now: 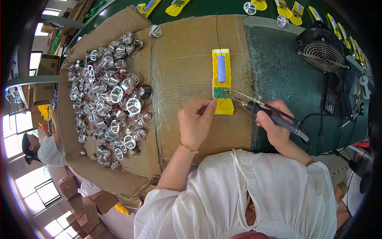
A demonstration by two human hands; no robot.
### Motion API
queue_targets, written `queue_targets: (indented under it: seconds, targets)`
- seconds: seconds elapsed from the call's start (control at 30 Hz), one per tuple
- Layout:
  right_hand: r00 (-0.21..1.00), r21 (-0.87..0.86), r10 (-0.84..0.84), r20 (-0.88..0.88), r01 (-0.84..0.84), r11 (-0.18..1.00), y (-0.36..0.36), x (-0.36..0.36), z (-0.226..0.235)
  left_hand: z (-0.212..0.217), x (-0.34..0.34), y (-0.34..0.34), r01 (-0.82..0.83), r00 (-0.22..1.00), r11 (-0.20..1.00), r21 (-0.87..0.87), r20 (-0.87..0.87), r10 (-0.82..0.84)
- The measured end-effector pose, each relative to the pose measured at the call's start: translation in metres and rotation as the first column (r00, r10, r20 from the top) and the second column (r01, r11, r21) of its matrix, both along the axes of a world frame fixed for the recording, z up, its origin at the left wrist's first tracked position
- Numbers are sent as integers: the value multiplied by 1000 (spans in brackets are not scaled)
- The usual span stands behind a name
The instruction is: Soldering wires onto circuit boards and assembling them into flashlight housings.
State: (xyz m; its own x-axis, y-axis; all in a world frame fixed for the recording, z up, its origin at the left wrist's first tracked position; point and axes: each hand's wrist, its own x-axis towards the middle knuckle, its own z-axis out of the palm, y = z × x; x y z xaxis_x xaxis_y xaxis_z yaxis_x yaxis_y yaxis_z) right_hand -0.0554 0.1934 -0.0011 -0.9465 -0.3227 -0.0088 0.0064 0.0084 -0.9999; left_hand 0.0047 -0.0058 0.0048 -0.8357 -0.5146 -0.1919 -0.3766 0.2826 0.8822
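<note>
A yellow plastic housing (pixel 225 108) lies on the cardboard, with a purple cylindrical battery (pixel 221 68) in its upper part and a small green circuit board (pixel 219 91) below. Thin red wires stick out near the board. My right hand (pixel 274 127) grips a soldering iron (pixel 280 120) with a thin metal feed tube along it; the tip end reaches the board from the right. At the board's lower left edge, my left hand (pixel 195 123) is closed in a pinch of thumb and forefinger. What is between those fingertips is too small to make out.
A cardboard box (pixel 107 183) at left holds many silver reflector cups (pixel 115 94) with wires. One loose reflector (pixel 155 31) sits beside its far corner. A fan (pixel 323 53) stands at right, near black cables. More yellow housings (pixel 294 14) line the far edge. Another person (pixel 49 149) is at far left.
</note>
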Motion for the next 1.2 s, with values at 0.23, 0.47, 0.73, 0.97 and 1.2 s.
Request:
queue_targets:
  seconds: [0.23,0.47,0.73,0.97,1.2]
  targets:
    - [994,-26,24,105,-21,999,-6,-3,4,-5,-4,2,-18,978,998,-58,-206,6]
    - [994,-38,10,106,-6,999,-8,-5,9,-7,-5,1,5,985,998,-55,-171,-14]
    - [998,-3,27,65,-27,1000,-6,-4,8,-7,-6,3,-6,987,1000,-16,-163,3]
    - [911,247,279,-302,-208,946,-9,-9,26,-9,-4,0,-21,984,999,-32,-175,15]
    - [992,71,57,-111,-49,996,6,-2,10,-9,-7,0,-11,984,999,-49,-181,2]
